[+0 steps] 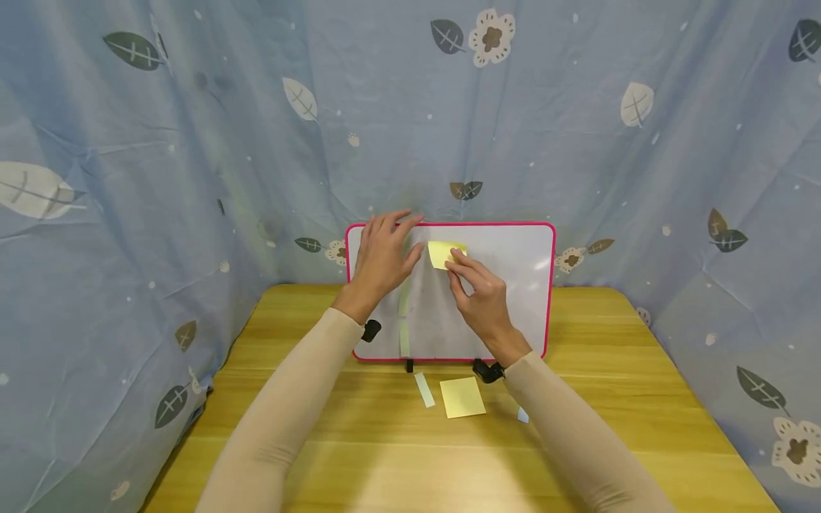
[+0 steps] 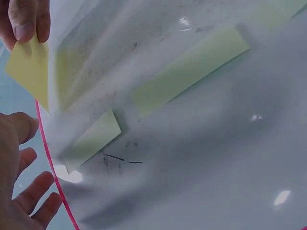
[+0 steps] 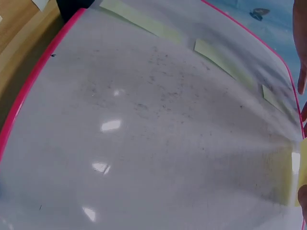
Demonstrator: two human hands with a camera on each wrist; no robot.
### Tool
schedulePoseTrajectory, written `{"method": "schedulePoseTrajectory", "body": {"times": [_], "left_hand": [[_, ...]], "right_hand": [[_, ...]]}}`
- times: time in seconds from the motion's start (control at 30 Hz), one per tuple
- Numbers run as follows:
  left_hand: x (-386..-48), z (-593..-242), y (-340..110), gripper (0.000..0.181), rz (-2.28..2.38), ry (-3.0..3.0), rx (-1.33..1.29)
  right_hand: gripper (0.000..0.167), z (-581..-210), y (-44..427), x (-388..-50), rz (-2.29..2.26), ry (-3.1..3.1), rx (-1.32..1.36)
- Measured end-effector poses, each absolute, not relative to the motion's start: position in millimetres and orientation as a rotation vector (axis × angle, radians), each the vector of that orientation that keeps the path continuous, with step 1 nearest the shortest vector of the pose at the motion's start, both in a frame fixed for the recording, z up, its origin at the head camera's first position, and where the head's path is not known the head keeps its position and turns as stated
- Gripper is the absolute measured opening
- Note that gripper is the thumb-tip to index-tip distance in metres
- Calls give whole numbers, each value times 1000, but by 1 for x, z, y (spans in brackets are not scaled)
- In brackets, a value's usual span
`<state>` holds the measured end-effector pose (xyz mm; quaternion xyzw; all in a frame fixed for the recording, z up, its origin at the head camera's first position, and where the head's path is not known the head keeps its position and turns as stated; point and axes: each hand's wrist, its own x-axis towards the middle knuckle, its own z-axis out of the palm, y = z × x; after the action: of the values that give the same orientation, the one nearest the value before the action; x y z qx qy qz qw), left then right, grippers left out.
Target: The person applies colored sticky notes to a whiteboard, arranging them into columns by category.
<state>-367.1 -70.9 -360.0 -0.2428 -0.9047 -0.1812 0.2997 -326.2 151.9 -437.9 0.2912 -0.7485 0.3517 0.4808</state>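
Note:
A whiteboard (image 1: 513, 313) with a pink frame stands upright on the table. The right hand (image 1: 482, 299) pinches a yellow sticky note (image 1: 440, 254) by its right side, in front of the board's upper middle. Left of the note, the left hand (image 1: 385, 260) is spread at the top left edge, its fingers loosely extended and holding nothing. Pale green strips (image 2: 192, 72) run in a line down the left part of the board. In the left wrist view the note (image 2: 29, 72) hangs from the right fingertips; whether it touches the board I cannot tell.
On the wooden table (image 1: 359, 456) in front of the board lie a yellow sticky pad (image 1: 462, 397), a pale strip (image 1: 424, 390) and a small bluish piece (image 1: 523, 415) beside the right sleeve. Black feet (image 1: 410, 365) support the board. A patterned blue curtain (image 1: 398, 107) hangs behind and at both sides.

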Motion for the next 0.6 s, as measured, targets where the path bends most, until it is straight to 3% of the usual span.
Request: {"method": "schedulePoseTrajectory", "body": {"times": [0.6], "left_hand": [[-376, -357, -55, 45, -467, -2467, -531]], "right_hand": [[21, -435, 151, -330, 843, -1861, 694]]}}
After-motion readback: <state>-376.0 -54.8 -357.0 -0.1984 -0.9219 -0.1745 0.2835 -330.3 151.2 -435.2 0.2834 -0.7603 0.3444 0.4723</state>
